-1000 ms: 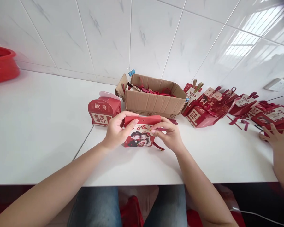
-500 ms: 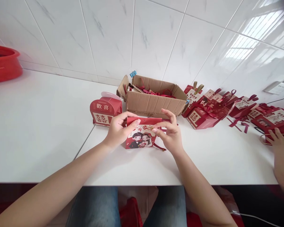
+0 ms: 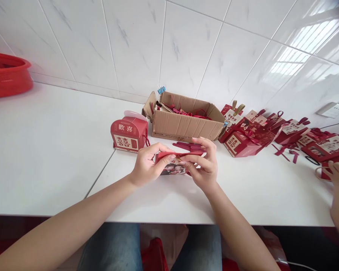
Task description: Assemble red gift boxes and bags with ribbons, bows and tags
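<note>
Closer together than half a second ago, both thumbs now almost meet along the top of the card box [image 3: 173, 169], whose upper edge leans toward the near edge of the table [image 3: 59, 162]; its printed front shows far less than in the earlier frame. That suggests the work in hand centres on the top fold rather than the front. The box is upright but tilted, midway between the table's near and far edges, its base apparently on the surface.

Its left end is gripped by the left hand [image 3: 149, 165], thumb in front and fingers behind, closed on the card. Near the middle of the fold, the right hand [image 3: 205, 165] pinches with thumb and forefinger, its other fingers loosely raised; whether a small fastening is caught there too, I cannot tell.

Just behind the box lie dark-red straps [image 3: 189, 146]. Beyond to the left stands an arched red box [image 3: 127, 133], beside an open carton [image 3: 185, 124] of ribbons set along the far edge. More red boxes [image 3: 243, 143] crowd toward the far-right corner, and a red basin [image 3: 9, 81] sits at the far left.
</note>
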`<state>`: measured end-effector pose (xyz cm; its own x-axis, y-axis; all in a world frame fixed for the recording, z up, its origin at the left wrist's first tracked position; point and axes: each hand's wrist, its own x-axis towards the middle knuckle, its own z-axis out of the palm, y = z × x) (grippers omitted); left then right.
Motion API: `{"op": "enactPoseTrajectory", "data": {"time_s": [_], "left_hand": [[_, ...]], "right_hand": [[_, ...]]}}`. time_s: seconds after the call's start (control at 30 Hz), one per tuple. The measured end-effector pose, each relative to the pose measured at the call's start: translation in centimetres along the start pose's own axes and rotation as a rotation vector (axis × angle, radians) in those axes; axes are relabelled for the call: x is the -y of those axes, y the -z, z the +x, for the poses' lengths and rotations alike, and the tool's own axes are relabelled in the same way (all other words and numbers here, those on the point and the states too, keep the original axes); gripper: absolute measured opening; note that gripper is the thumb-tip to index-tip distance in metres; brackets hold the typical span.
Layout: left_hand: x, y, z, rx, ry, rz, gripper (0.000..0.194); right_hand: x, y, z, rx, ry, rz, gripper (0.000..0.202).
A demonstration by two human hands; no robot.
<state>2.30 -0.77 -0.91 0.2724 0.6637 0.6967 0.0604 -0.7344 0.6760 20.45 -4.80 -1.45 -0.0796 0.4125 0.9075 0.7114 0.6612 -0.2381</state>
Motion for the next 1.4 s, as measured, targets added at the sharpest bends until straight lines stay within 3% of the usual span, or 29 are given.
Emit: {"op": "enactPoseTrajectory", "data": {"time_s": [0.27, 0.6, 0.77, 0.9, 1.07, 1.17, 1.4], "left_hand": [[-0.2, 0.0, 0.1, 0.001, 0.024, 0.024, 0.010], [-0.2, 0.1, 0.0, 0.010, -0.037, 0.012, 0.005], [0.4, 0.0, 0.2, -0.069, 0.004, 0.123, 0.008], [0.6, 0.1, 0.5, -0.131, -0.174, 0.296, 0.025], [-0.8, 0.7, 0.5, -0.037, -0.437, 0.403, 0.016], [-1.4, 0.8, 0.4, 0.027, -0.491, 0.360, 0.014], [-1.0, 0.7, 0.3, -0.034, -0.586, 0.418, 0.007]], "right_hand": [[0.0, 0.1, 0.1, -0.025, -0.046, -0.018, 0.005], [0.5, 0.2, 0.4, -0.049, 0.059, -0.038, 0.008], [0.4, 0.7, 0.3, -0.056, 0.057, 0.043, 0.007], [0.4, 1.1, 0.4, 0.001, 0.071, 0.235, 0.011], [1.0, 1.1, 0.4, 0.119, -0.067, 0.539, 0.011], [1.3, 1.0, 0.3, 0.171, -0.132, 0.688, 0.011], [1.5, 0.9, 0.3, 0.276, -0.354, 0.940, 0.015]]}}
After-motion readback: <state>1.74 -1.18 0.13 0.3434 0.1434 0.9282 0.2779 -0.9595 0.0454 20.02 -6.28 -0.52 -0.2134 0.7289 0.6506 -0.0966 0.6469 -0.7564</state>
